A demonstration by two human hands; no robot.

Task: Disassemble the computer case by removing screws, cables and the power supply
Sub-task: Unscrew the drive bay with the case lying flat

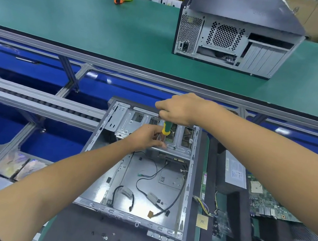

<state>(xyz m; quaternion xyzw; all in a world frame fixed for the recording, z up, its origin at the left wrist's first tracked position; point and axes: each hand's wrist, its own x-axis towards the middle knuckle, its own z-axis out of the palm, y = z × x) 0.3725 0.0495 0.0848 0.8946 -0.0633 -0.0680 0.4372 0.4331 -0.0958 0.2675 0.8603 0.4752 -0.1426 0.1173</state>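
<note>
**Screwdriver upright on drive cage**

Your right hand [178, 107] curls round the top of the green-and-yellow screwdriver [166, 128], which stands upright over the drive cage [179, 144] at the far end of the open computer case [144, 182]. Your left hand [147, 135] pinches the shaft just below the handle. Loose screws [106, 237] lie on the dark mat [79, 232] near you; the power supply [232, 175] sits right of the case.
</note>
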